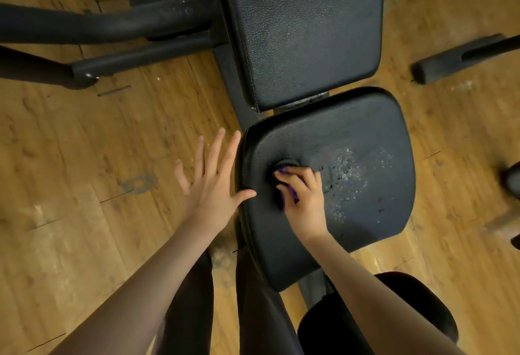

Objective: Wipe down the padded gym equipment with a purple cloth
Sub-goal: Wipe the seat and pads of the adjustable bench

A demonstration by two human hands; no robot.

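Head view. Purple cloth [287, 197]: bunched under the right hand [302, 200], fingers [284, 177] curled round it, pressed into the near-left part of the black seat pad [365, 135] so the padding dents. Left hand [212, 183]: fingers straight and spread, grasping nothing, thumb touching the pad's left edge. Wet speckles [349, 174] lie just right of the cloth. Back pad [304, 31]: beyond, separate, on a black frame [98, 22] over wood floor [84, 157]. Step judged: wiping the seat, early. Next move likely calls for sweeping right across the speckles, then the back pad.
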